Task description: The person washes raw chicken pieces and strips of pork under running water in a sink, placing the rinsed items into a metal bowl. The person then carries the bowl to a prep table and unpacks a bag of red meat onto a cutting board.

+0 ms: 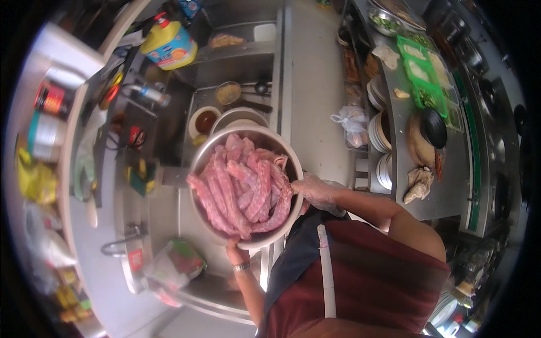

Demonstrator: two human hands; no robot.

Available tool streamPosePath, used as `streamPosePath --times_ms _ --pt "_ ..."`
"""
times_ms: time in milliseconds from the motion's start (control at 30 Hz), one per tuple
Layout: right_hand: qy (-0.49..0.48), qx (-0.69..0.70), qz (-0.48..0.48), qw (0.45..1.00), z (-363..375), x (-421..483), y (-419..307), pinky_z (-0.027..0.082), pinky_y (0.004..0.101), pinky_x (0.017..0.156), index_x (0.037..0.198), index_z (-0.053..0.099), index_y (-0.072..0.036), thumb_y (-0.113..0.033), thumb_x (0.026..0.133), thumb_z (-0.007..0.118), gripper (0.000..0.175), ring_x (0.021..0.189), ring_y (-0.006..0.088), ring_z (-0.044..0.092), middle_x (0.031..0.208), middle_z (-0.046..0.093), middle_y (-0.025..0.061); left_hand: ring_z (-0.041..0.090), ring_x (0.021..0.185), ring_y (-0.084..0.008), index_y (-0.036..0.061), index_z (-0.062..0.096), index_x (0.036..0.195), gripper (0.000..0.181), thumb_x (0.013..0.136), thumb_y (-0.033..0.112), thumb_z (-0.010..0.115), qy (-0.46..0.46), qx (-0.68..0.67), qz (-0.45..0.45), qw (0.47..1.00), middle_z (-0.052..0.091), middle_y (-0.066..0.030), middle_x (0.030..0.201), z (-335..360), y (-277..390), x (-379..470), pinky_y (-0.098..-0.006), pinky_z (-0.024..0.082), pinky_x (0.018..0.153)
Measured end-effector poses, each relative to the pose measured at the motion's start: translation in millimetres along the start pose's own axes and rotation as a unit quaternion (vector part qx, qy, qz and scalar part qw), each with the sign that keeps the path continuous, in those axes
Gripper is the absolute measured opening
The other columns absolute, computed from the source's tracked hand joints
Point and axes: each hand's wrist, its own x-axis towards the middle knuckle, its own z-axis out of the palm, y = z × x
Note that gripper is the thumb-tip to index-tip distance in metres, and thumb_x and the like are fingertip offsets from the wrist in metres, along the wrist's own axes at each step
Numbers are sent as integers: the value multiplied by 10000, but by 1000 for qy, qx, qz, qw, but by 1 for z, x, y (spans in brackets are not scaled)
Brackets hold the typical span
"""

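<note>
A large round steel bowl (296,156) heaped with long strips of raw pink meat (253,186) is held over the sink area. My left hand (237,250), with a metal watch on the wrist, grips the bowl's near rim; its fingers are partly hidden under the bowl. My right hand (310,190), in a clear plastic glove, holds the rim on the right side, beside the end of one meat strip. Just beyond the bowl, a second steel bowl (239,113) sits partly covered, next to a small bowl of brown liquid (206,121).
A strainer (228,93) and ladle (261,88) lie in the sink. A yellow pump bottle (171,46) and a faucet (148,94) are at the left. Right, a steel counter (448,198) carries green baskets (418,72) and a black pan (433,126), above stacked plates (383,171).
</note>
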Motion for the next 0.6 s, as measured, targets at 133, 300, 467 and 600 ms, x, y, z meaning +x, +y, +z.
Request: streamPosePath --times_ms 133,300,467,600 --pt "79 -77 -41 993 -13 -7 -13 536 341 446 813 574 118 -159 717 545 295 515 265 618 727 586 221 573 732 -221 15 584 771 114 701 104 576 -38 113 57 991 590 -91 797 -6 -32 2 -348 472 663" --pt "-32 -188 -92 977 -100 -5 -27 529 373 506 819 581 26 -122 710 583 184 639 300 635 655 562 145 586 811 -239 37 638 874 219 684 145 651 13 535 325 779 642 -106 866 15 -86 -17 -364 468 752" --pt "-42 -321 -238 916 -228 4 -48 499 372 592 810 564 0 -212 781 498 224 642 290 607 662 545 176 540 864 -237 18 608 881 224 689 133 627 29 445 255 858 591 -122 921 133 -113 -14 -357 427 795" --pt "137 -194 -78 968 -293 8 -60 471 408 704 876 598 9 -247 772 505 291 699 311 589 663 566 200 504 906 -236 3 584 887 229 693 123 607 20 362 220 906 550 -134 965 260 -103 4 -351 394 828"
